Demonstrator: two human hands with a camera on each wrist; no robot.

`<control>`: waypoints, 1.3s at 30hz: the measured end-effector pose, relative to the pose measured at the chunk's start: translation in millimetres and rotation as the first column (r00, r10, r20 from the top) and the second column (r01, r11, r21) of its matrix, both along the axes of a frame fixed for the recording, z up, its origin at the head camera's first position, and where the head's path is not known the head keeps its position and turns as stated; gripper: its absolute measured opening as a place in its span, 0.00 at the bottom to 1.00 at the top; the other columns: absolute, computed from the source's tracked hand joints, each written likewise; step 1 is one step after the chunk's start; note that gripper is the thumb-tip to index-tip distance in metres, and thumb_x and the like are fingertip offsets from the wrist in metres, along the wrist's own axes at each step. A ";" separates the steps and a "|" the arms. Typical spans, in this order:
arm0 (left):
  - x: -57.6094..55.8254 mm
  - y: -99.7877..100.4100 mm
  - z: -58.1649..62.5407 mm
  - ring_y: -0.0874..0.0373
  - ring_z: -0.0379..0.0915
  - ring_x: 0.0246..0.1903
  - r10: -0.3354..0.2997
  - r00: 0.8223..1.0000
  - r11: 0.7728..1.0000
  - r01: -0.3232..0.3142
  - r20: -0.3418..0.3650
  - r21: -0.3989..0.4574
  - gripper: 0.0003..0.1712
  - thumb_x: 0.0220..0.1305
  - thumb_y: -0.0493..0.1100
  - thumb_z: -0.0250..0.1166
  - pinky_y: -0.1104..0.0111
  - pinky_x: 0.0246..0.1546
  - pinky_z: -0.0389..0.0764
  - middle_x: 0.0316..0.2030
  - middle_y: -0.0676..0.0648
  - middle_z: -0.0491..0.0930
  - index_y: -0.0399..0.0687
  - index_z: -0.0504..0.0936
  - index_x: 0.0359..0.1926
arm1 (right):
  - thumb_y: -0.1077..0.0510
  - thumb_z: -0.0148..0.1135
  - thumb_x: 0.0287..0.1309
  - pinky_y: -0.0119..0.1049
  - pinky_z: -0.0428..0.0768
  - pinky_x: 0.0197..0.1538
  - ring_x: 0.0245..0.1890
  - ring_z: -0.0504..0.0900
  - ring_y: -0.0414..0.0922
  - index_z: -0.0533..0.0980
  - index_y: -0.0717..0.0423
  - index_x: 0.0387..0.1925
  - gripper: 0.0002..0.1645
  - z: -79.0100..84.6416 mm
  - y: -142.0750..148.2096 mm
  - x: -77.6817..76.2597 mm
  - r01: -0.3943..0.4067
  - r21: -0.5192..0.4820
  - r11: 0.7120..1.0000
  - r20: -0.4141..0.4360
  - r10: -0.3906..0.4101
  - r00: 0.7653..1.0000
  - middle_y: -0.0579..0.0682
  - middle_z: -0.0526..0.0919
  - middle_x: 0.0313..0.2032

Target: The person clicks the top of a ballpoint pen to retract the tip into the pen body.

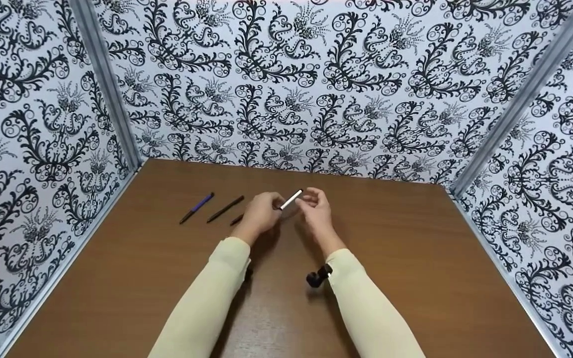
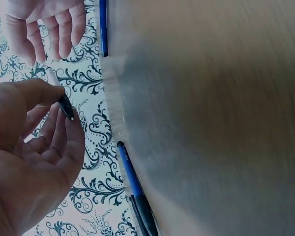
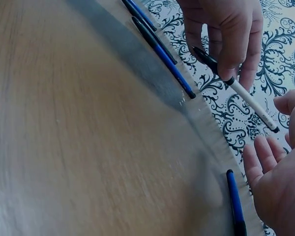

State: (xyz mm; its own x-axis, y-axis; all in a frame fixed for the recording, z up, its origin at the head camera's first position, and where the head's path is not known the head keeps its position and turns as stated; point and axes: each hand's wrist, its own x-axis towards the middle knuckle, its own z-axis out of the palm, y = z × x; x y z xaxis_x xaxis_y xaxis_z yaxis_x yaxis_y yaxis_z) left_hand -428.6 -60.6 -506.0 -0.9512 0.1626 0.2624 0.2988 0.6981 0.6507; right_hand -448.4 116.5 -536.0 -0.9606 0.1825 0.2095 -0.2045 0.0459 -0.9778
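A: In the head view, what are the hands doing?

B: The left hand is pinching a white pen above the desk, and the right hand is hovering just beside the pen's far end. A blue pen and a black pen are lying to the left; a dark pen is partly hiding behind the left hand.

A: And the left wrist view?

B: Thumb and fingers are gripping the white pen only by its black part. So small a pinch is risking a twist, I'd judge, should something be knocking the free end.

A: The right wrist view?

B: There, the right hand is holding nothing, its fingers spreading loosely near the pen's end. Were the left hand letting go too soon, the pen could be dropping and rolling.

A: Any writing?

B: Faint marks seem to be showing on the white pen, but I'm reading no brand; they're too small.
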 end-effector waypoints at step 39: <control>10.6 15.6 9.8 0.52 0.85 0.44 -0.044 0.995 0.970 0.065 -0.092 0.234 0.15 0.68 0.28 0.73 0.60 0.50 0.86 0.44 0.45 0.87 0.42 0.90 0.53 | 0.74 0.69 0.69 0.35 0.89 0.42 0.42 0.84 0.44 0.76 0.65 0.64 0.25 34.6 15.7 -1.0 -0.067 -0.272 0.960 -0.027 0.062 0.998 0.61 0.84 0.50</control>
State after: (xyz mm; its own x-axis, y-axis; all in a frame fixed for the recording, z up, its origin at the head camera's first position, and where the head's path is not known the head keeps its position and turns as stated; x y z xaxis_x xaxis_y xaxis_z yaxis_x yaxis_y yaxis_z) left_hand -418.0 -45.0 -496.2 -0.9148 0.1372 0.3798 0.3942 0.5084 0.7656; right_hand -449.4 132.1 -501.3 -0.9687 0.1732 0.1781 -0.2164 -0.2359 -0.9474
